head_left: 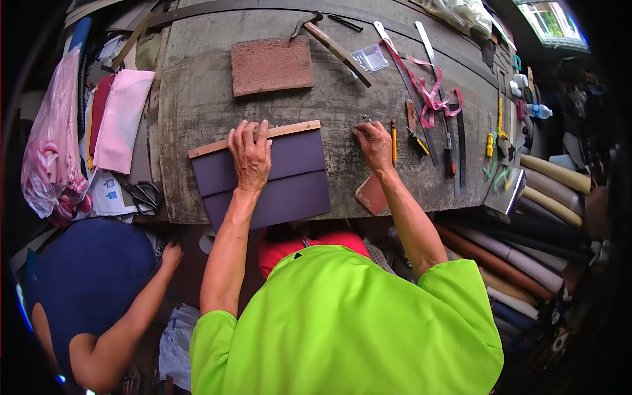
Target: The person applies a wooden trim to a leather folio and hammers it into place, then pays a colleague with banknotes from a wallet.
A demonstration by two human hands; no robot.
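Observation:
My left hand lies flat, fingers stretched, across a light wooden strip and the dark purple folded panel joined to it. Small metal studs show on the strip. To the right, my right hand is closed in a pinch just above the bench; whatever sits between its fingertips is too small to make out. Tiny metal pieces lie by those fingertips. A yellow pencil is right beside this hand, and a reddish-brown flat piece lies partly under its wrist.
Beyond the panel are a reddish stone slab, a hammer and a small clear box. Rulers, a pink tape measure and a cutter lie rightward. Scissors rest at left, near another person.

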